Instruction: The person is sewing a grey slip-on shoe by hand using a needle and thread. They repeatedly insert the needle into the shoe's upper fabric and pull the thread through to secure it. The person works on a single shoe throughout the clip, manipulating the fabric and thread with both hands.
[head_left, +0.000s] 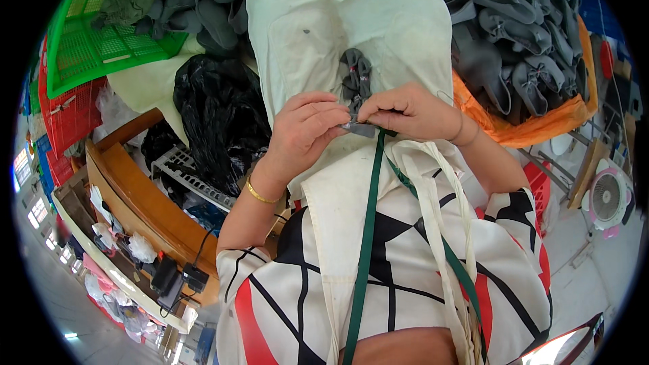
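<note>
Over my lap lies a pale cloth (297,34), with a small cluster of dark grey fabric bows (356,71) bearing tiny red and white specks in its middle. Just below the cluster, my left hand (308,125) pinches the left end of a grey fabric piece (359,128). At its other end my right hand (404,113) has thumb and fingers closed together on it. Both hands meet close in front of my body. Whether the right fingers also hold something thin cannot be made out. A green strap (373,216) runs from my chest up to just under the fabric.
Grey shoes (503,34) with bows fill an orange sack (541,128) at the right; more grey shoes (223,0) are heaped behind. At the left are a green crate (101,47), a black plastic bag (220,115) and a wooden chair (135,189). A fan (606,196) stands far right.
</note>
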Demonstrator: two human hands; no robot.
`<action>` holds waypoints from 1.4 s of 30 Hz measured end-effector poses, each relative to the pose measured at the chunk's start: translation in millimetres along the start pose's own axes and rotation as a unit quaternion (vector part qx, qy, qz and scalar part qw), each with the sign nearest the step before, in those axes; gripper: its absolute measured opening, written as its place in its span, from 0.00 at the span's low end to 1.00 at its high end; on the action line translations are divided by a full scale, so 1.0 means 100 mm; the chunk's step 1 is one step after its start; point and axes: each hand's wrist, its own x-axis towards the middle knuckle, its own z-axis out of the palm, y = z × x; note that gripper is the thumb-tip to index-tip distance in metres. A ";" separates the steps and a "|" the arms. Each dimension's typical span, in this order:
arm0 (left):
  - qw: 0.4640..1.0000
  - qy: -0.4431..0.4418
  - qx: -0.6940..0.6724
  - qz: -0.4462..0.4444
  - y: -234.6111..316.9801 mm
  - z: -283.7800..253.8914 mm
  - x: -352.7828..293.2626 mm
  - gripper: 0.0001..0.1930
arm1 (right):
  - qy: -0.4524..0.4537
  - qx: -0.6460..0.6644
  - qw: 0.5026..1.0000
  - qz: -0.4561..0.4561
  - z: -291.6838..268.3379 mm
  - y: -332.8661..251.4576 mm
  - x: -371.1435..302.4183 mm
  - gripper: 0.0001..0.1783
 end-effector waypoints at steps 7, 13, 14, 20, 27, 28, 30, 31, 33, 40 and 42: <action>0.996 0.008 -0.090 -0.016 0.00 0.10 -0.12 0.11 | 0.002 0.053 0.998 -0.025 0.15 0.11 -0.02 0.06; 0.993 0.024 -0.119 -0.005 0.01 0.13 -0.14 0.13 | -0.034 0.086 0.995 0.041 0.16 0.03 -0.03 0.05; 0.992 0.020 -0.121 -0.005 0.01 0.13 -0.14 0.12 | -0.037 0.088 0.994 0.048 0.15 0.02 -0.03 0.05; 0.991 0.005 -0.132 -0.003 0.01 0.13 -0.13 0.11 | -0.066 0.100 0.991 0.054 0.07 -0.02 -0.06 0.07; 0.993 0.011 -0.113 0.008 0.02 0.14 -0.13 0.12 | -0.080 0.170 0.980 0.059 0.06 0.09 -0.10 0.08; 0.994 0.014 -0.110 0.011 0.02 0.14 -0.13 0.11 | -0.084 0.167 0.981 0.054 0.06 0.08 -0.10 0.08; 0.995 0.014 -0.096 0.019 0.03 0.13 -0.13 0.11 | -0.091 0.161 0.982 0.046 0.06 0.08 -0.08 0.08; 0.996 0.014 -0.090 0.022 0.03 0.12 -0.14 0.11 | -0.093 0.156 0.983 0.038 0.06 0.08 -0.07 0.07; 0.996 0.016 -0.082 0.023 0.04 0.13 -0.15 0.12 | -0.096 0.146 0.984 0.022 0.07 0.08 -0.06 0.07; 0.996 0.038 -0.068 0.051 0.08 0.15 -0.16 0.14 | -0.095 0.093 0.991 0.026 0.12 -0.01 -0.02 0.04; 0.995 0.031 -0.076 0.050 0.08 0.16 -0.17 0.14 | -0.095 0.045 0.994 0.004 0.12 0.03 -0.02 0.06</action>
